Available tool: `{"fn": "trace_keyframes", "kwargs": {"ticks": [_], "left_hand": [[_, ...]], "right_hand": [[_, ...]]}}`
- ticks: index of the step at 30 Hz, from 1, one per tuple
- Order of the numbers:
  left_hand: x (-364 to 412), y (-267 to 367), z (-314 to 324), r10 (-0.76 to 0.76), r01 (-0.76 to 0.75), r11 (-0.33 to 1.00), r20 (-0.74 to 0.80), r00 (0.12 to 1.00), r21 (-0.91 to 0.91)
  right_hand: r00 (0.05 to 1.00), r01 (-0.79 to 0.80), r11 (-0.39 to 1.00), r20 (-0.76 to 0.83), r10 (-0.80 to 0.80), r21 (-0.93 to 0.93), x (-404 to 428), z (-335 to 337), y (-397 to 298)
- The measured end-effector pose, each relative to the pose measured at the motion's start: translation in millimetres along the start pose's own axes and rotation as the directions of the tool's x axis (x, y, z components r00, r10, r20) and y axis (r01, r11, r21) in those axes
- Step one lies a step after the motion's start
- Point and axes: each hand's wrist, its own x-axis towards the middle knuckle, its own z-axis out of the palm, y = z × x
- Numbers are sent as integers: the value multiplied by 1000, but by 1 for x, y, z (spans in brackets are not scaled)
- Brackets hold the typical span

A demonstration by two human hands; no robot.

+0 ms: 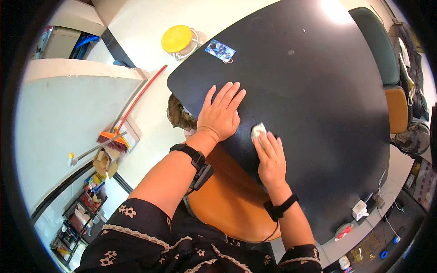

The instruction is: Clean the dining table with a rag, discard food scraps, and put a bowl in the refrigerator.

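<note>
My left hand rests palm down near the edge of a black tabletop, fingers a little apart, with nothing seen in it. To its right, my right hand presses a crumpled white wad, perhaps tissue or cloth, on the table. The fingers cover part of the wad. Some of the surface beside it has a faint sheen. Beyond my left hand lies a blue printed card with a bead chain. Farther off are a small pale mark and a tiny shiny bit.
An orange chair seat is just before me, under the table edge. A yellow stool and a broom stand left. Chairs line the far right. A white plug adapter with cables sits at the right edge.
</note>
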Motion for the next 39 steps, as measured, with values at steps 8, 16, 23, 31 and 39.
{"fn": "trace_keyframes", "kwargs": {"ticks": [8,16,23,31,39], "left_hand": [[-6,-7,7,-21,21,999,-5,1000,-24],[3,3,10,-1,0,999,-33,999,-32],[-1,-5,0,5,-5,1000,-18,1000,7],[-4,-5,11,-8,8,1000,-13,1000,8],[4,7,6,13,-13,1000,5,1000,6]], "right_hand": [[1000,7,1000,2,-7,-19,22,14,-15],[996,13,1000,-90,-12,15,68,-6,-9],[999,40,996,17,-42,76,21,-1,-18],[999,30,993,-20,-28,114,-14,12,-24],[749,-619,785,-278,601,30,-67,-9,74]]}}
